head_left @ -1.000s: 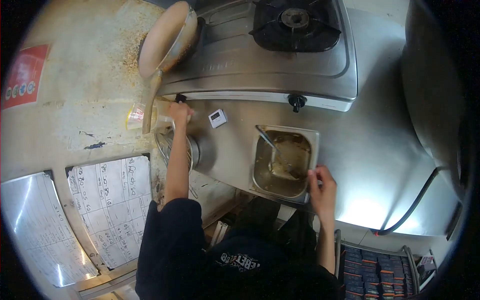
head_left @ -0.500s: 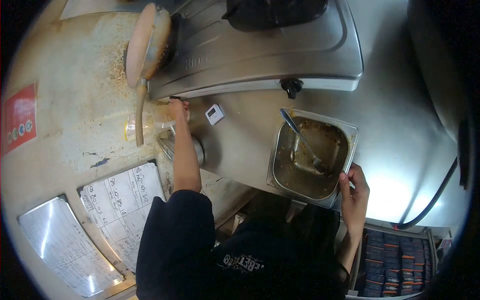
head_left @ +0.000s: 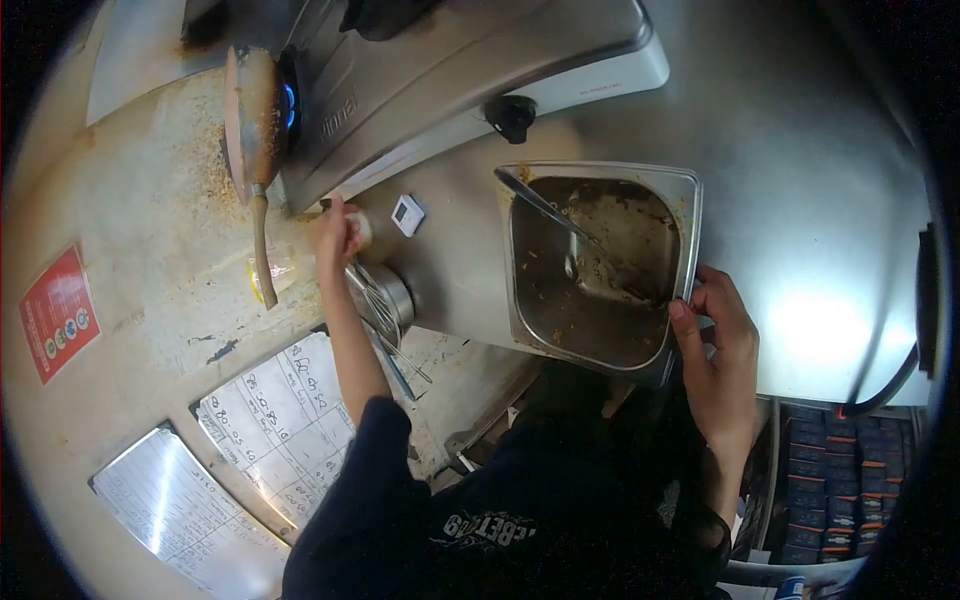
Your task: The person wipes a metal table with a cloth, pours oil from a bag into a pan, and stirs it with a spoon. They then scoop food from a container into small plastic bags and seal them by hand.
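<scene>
The right hand (head_left: 715,340) grasps the steel tray (head_left: 690,215) at the tray's near right corner, thumb over the rim and the other fingers under it. The tray stands at the front edge of the bench (head_left: 810,200), a little to the right of the person, and it is almost empty: only brown remains and a spoon (head_left: 560,225) that leans on its far left corner. The left hand (head_left: 335,235) is at the left end of the bench, just in front of the stove's (head_left: 450,70) front left corner. Its fingers are curled, and as far as I can see they close around the near end of a clear container (head_left: 285,268) that is next to the wall. Just beside this hand are a small timer (head_left: 406,214) and a metal cup with a whisk (head_left: 385,300). On the left burner a frying pan (head_left: 250,115) stands over a blue flame (head_left: 290,105).

I judge that the step in hand is to bring the container from the wall while the tray is kept steady. The next move calls for lifting the container free of the pan's wooden handle (head_left: 262,250), which hangs just above it, and keeping the wrist away from the flame
</scene>
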`<state>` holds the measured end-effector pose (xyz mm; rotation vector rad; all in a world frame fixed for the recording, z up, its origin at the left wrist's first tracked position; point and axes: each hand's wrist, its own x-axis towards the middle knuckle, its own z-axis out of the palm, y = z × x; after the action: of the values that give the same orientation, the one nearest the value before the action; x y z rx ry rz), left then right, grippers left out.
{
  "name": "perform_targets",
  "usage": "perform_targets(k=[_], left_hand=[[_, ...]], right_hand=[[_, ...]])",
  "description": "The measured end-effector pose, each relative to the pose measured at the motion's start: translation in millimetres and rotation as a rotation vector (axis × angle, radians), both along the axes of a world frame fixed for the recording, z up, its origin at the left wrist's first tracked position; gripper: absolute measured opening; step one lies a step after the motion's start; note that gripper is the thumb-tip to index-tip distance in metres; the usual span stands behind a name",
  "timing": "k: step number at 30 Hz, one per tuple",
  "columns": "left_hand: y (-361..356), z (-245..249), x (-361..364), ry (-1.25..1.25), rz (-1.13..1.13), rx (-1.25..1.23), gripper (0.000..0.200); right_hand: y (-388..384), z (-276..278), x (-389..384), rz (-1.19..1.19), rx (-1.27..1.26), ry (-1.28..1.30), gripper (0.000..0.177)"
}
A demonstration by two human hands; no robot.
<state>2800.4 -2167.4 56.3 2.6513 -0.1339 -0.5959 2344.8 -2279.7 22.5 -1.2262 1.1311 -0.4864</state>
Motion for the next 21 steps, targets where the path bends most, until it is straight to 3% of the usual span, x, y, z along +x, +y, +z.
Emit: perform_targets(k=[1, 3, 5, 6, 8, 9, 12, 13, 17, 21], left_hand=[[-13.1, 21.7, -42.1, -0.277, -0.242, 0.162, 0.031], [-2.2, 53.0, -66.0, -1.065, -0.551, -0.018, 0.038], [-0.1, 84.4, -73.6, -1.679, -0.471, 0.524, 0.038], [7.4, 90.3, -61.9, -1.683, -0.459, 0.514, 0.038], [32.3, 92.5, -22.8, -1.169, -0.283, 0.660, 0.039], [41.1, 92.3, -4.6, -0.964, -0.307, 0.608, 0.040], [43.7, 83.3, 4.4, -1.001, -0.351, 0.602, 0.038], [44.1, 83.0, 4.5, -1.022, -0.337, 0.575, 0.038], [35.2, 85.7, 13.2, -0.919, -0.270, 0.537, 0.040], [36.0, 82.7, 37.4, -0.873, -0.315, 0.453, 0.040]], right_hand=[[-0.3, -1.4, -0.6, -0.004, -0.006, 0.002, 0.015], [3.2, -5.4, -2.1, 0.012, -0.100, 0.000, 0.014], [5.0, -6.1, -4.3, 0.023, -0.090, 0.009, 0.014], [5.2, -6.5, -4.5, 0.022, -0.081, 0.017, 0.015], [7.7, -7.7, -4.8, 0.013, -0.107, 0.021, 0.015], [9.5, -7.4, -4.1, 0.006, -0.122, 0.030, 0.015], [16.1, -6.7, -2.1, -0.047, -0.161, 0.060, 0.017], [16.6, -0.6, 0.1, -0.083, -0.060, 0.046, 0.018], [20.4, -15.0, 3.2, -0.111, -0.165, 0.097, 0.019], [4.6, -15.7, 13.6, 0.002, -0.183, 0.126, 0.023]])
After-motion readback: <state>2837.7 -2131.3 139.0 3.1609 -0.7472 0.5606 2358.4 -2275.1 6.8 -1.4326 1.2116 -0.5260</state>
